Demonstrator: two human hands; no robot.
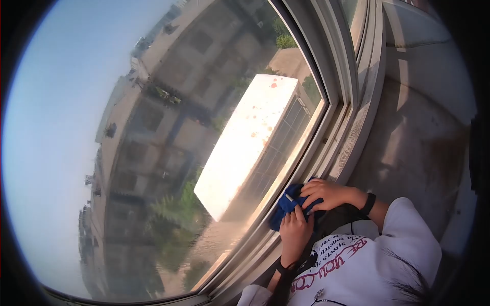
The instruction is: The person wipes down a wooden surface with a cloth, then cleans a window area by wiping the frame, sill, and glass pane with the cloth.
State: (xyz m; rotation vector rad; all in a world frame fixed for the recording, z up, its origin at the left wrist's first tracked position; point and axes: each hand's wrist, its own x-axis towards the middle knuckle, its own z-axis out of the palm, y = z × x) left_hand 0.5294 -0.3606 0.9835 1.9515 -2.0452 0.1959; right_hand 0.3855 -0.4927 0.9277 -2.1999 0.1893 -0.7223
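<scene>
A bunched blue cloth (278,217) with a small pale tag lies against the lower window frame. My left hand (296,234) comes from below, its fingers closed on the cloth's near edge. From the right, my right hand (325,194) grips the cloth's upper side with bent fingers. The two hands are close together, and part of the cloth is hidden under them. Both wrists wear dark bands.
The window frame (334,115) and its rail run diagonally beside the hands, with a stone ledge (352,140) to the right. Beyond the glass are a white-topped outdoor unit (240,148), green plants (176,209) and a building (153,132).
</scene>
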